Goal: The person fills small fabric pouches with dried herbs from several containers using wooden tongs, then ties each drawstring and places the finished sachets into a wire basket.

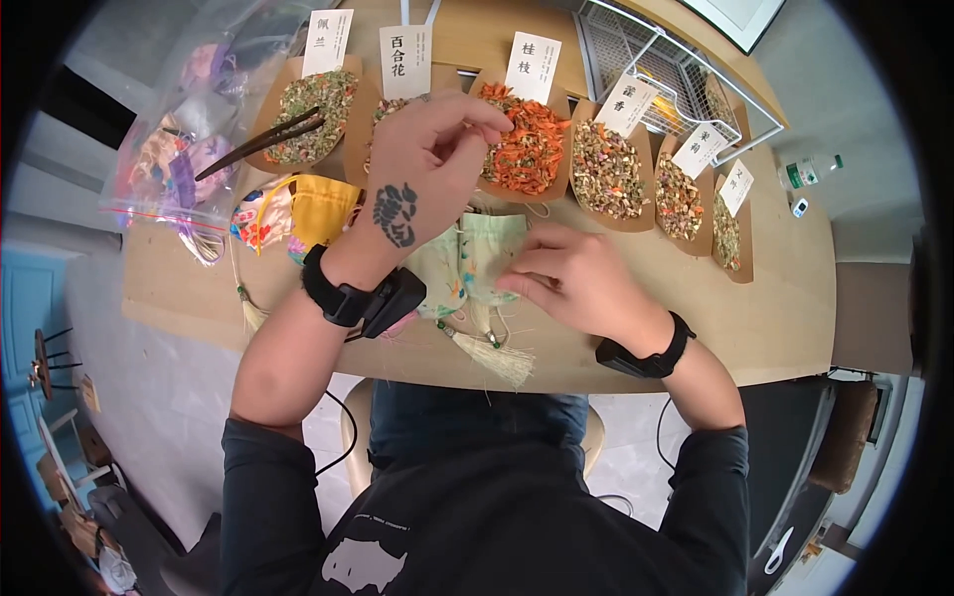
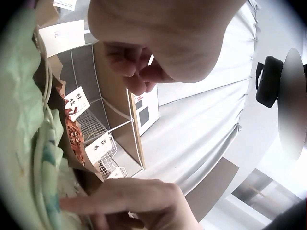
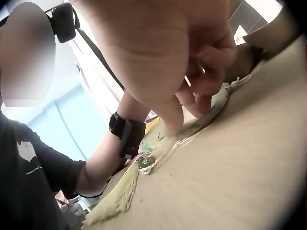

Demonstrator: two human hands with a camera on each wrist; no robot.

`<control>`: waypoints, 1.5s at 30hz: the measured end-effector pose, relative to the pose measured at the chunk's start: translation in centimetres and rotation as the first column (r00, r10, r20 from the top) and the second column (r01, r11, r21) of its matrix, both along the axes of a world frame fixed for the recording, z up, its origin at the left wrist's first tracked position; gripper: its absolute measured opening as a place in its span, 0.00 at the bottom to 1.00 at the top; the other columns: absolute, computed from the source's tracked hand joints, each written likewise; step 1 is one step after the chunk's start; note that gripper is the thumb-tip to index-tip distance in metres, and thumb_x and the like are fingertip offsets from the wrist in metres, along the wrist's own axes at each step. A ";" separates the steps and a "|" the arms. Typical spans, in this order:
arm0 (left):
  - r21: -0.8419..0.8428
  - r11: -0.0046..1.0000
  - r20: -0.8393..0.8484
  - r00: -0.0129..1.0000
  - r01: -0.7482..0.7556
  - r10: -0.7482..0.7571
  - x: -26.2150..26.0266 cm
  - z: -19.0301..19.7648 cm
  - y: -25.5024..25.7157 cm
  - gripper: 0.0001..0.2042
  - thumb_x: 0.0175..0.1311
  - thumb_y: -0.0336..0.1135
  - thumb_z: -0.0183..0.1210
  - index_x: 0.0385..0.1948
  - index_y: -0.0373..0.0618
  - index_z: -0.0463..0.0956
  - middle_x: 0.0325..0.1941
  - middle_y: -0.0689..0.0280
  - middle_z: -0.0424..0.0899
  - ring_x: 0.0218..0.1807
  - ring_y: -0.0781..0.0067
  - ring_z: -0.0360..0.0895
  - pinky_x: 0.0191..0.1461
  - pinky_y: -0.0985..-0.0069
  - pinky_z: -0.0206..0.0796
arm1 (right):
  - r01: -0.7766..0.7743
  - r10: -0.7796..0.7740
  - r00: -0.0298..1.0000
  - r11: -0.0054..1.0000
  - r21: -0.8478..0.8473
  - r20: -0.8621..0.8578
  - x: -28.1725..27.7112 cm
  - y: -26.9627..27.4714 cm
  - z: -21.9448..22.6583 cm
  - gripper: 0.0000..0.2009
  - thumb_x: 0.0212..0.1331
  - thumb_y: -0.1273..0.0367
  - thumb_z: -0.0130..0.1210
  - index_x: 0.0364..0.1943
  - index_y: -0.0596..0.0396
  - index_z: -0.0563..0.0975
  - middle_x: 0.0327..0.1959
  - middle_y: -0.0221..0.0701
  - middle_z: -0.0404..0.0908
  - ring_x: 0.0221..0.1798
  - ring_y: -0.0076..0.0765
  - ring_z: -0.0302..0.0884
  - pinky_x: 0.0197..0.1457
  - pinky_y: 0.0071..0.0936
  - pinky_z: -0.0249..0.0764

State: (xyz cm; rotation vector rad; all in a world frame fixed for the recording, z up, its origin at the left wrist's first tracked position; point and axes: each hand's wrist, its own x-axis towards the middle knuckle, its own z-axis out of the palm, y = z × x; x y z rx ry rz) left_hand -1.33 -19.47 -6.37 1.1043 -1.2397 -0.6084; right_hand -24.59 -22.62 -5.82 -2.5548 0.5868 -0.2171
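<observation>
**Pinch of herbs above the sachet's mouth**

Head view: the left hand (image 1: 422, 164) hovers with fingertips pinched together, apparently on a bit of orange herb, though what it grasps is too small to tell. The pale green sachet (image 1: 477, 260) lies just below and toward the person, its long axis running from mouth to tassel (image 1: 494, 356). The right hand (image 1: 576, 283) pinches the sachet's edge on the tabletop (image 1: 775, 318).

Left wrist view: fingers (image 2: 132, 64) curled tight together.

Right wrist view: fingers (image 3: 192, 100) press the cloth down.
</observation>
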 end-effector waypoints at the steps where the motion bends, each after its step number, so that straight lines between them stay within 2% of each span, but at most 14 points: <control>1: -0.001 1.000 0.022 1.000 -0.009 0.009 0.0 -0.1 0.0 0.11 0.68 0.20 0.55 0.40 0.42 0.87 0.36 0.65 0.88 0.35 0.80 0.83 0.36 0.81 0.70 | 0.035 -0.033 0.999 0.998 -0.042 0.036 0.1 -0.2 -0.2 0.15 0.65 0.58 0.67 0.48 0.52 0.87 0.36 0.33 0.86 0.36 0.49 0.87 0.38 0.44 0.82; 3: -0.007 1.000 0.074 0.997 -0.021 0.022 0.1 -0.2 0.0 0.10 0.67 0.20 0.55 0.40 0.41 0.87 0.35 0.64 0.88 0.35 0.79 0.84 0.37 0.80 0.72 | 0.115 -0.100 0.988 0.986 -0.124 0.121 0.7 -0.3 -0.6 0.16 0.65 0.59 0.67 0.51 0.52 0.86 0.36 0.34 0.86 0.35 0.49 0.87 0.37 0.45 0.82; 6: 0.027 0.999 0.044 0.998 0.044 -0.045 0.0 -0.2 0.1 0.15 0.66 0.16 0.49 0.44 0.37 0.85 0.40 0.66 0.85 0.26 0.86 0.75 0.30 0.85 0.67 | 0.143 -0.155 0.987 0.964 -0.224 -0.037 1.8 0.4 0.3 0.16 0.65 0.63 0.66 0.54 0.51 0.84 0.36 0.36 0.86 0.36 0.50 0.87 0.37 0.45 0.81; 9: 0.028 0.998 0.041 0.998 0.049 -0.050 0.1 -0.1 0.1 0.14 0.66 0.16 0.49 0.44 0.36 0.85 0.40 0.66 0.84 0.25 0.86 0.75 0.30 0.85 0.67 | 0.135 -0.146 0.989 0.965 -0.227 -0.034 1.9 0.5 -0.4 0.16 0.65 0.63 0.66 0.55 0.49 0.82 0.34 0.37 0.86 0.37 0.49 0.87 0.37 0.46 0.81; 12: -0.005 0.999 0.040 0.998 0.048 -0.048 0.0 -0.2 0.1 0.14 0.66 0.16 0.49 0.43 0.36 0.85 0.39 0.66 0.83 0.25 0.85 0.75 0.30 0.84 0.67 | 0.169 -0.167 0.986 0.982 -0.090 0.028 1.6 0.4 -0.6 0.11 0.63 0.66 0.67 0.47 0.50 0.83 0.36 0.36 0.85 0.36 0.47 0.87 0.36 0.43 0.80; 15: -0.022 0.998 0.030 0.997 0.067 -0.066 0.3 0.0 0.2 0.08 0.65 0.20 0.59 0.39 0.40 0.87 0.33 0.66 0.85 0.30 0.81 0.79 0.34 0.80 0.68 | 0.077 -0.083 0.988 0.996 0.053 0.131 0.6 0.3 1.6 0.07 0.60 0.70 0.69 0.40 0.51 0.83 0.39 0.33 0.83 0.35 0.42 0.85 0.35 0.40 0.78; 18: -0.018 0.978 0.121 0.971 0.208 -0.205 0.4 1.1 1.2 0.14 0.66 0.16 0.52 0.43 0.38 0.86 0.40 0.65 0.85 0.24 0.85 0.73 0.28 0.85 0.63 | 0.050 -0.010 0.924 0.994 -0.096 0.382 -0.7 0.5 3.5 0.05 0.59 0.73 0.69 0.35 0.52 0.82 0.41 0.28 0.82 0.34 0.38 0.82 0.34 0.37 0.77; 21: -0.163 0.955 0.411 0.897 0.249 -0.164 0.0 2.6 1.9 0.12 0.63 0.19 0.58 0.44 0.41 0.87 0.44 0.64 0.87 0.21 0.85 0.70 0.27 0.85 0.61 | 0.036 0.070 0.898 0.972 -0.230 0.435 -1.7 0.1 3.9 0.06 0.57 0.72 0.69 0.35 0.51 0.81 0.41 0.26 0.82 0.32 0.35 0.82 0.32 0.34 0.77; 24: 0.046 0.934 0.411 0.845 0.356 -0.342 -0.7 5.0 3.7 0.12 0.60 0.22 0.64 0.45 0.44 0.87 0.47 0.63 0.89 0.23 0.83 0.72 0.28 0.82 0.64 | 0.025 0.111 0.928 0.934 -0.356 0.356 -2.4 -0.1 3.9 0.07 0.55 0.72 0.69 0.35 0.51 0.81 0.39 0.27 0.82 0.29 0.34 0.81 0.30 0.31 0.77; 30: 0.057 0.919 0.667 0.669 0.391 -0.326 -1.8 3.3 3.2 0.09 0.55 0.27 0.71 0.37 0.47 0.86 0.41 0.66 0.87 0.30 0.62 0.82 0.32 0.68 0.72 | -0.030 0.238 0.890 0.882 -0.471 0.388 -3.3 -1.3 2.5 0.09 0.55 0.70 0.71 0.38 0.50 0.84 0.38 0.27 0.84 0.27 0.33 0.81 0.27 0.30 0.76; 34: 0.190 0.801 0.606 0.574 0.567 -0.550 -0.7 4.5 3.2 0.05 0.55 0.26 0.70 0.32 0.46 0.86 0.36 0.69 0.87 0.32 0.63 0.85 0.33 0.69 0.72 | -0.068 0.197 0.840 0.963 -0.261 0.506 -4.0 -1.9 1.6 0.12 0.53 0.67 0.76 0.39 0.51 0.86 0.40 0.27 0.85 0.27 0.31 0.81 0.27 0.28 0.74; 40: 0.084 0.701 0.384 0.626 0.708 -0.678 -1.1 3.7 2.9 0.04 0.52 0.25 0.71 0.29 0.44 0.86 0.35 0.68 0.87 0.30 0.65 0.85 0.31 0.70 0.71 | -0.202 0.190 0.755 0.978 -0.054 0.627 -4.9 -1.8 1.2 0.12 0.49 0.63 0.81 0.31 0.47 0.86 0.42 0.30 0.87 0.26 0.27 0.80 0.25 0.26 0.69; 43: 0.099 0.724 0.422 0.630 0.683 -0.652 -1.4 3.1 3.0 0.06 0.50 0.25 0.71 0.29 0.45 0.86 0.33 0.68 0.86 0.29 0.64 0.84 0.30 0.68 0.71 | -0.275 0.256 0.700 0.958 -0.080 0.667 -4.6 -1.8 0.0 0.11 0.52 0.66 0.79 0.26 0.48 0.84 0.39 0.29 0.88 0.22 0.28 0.78 0.23 0.26 0.69; 45: 0.162 0.780 0.593 0.572 0.605 -0.567 -1.5 3.3 2.9 0.07 0.49 0.24 0.71 0.29 0.46 0.86 0.32 0.69 0.85 0.28 0.64 0.82 0.29 0.67 0.70 | -0.273 0.263 0.726 0.958 -0.085 0.635 -4.7 -2.0 -0.3 0.09 0.55 0.68 0.76 0.29 0.51 0.84 0.40 0.28 0.87 0.24 0.29 0.79 0.24 0.27 0.71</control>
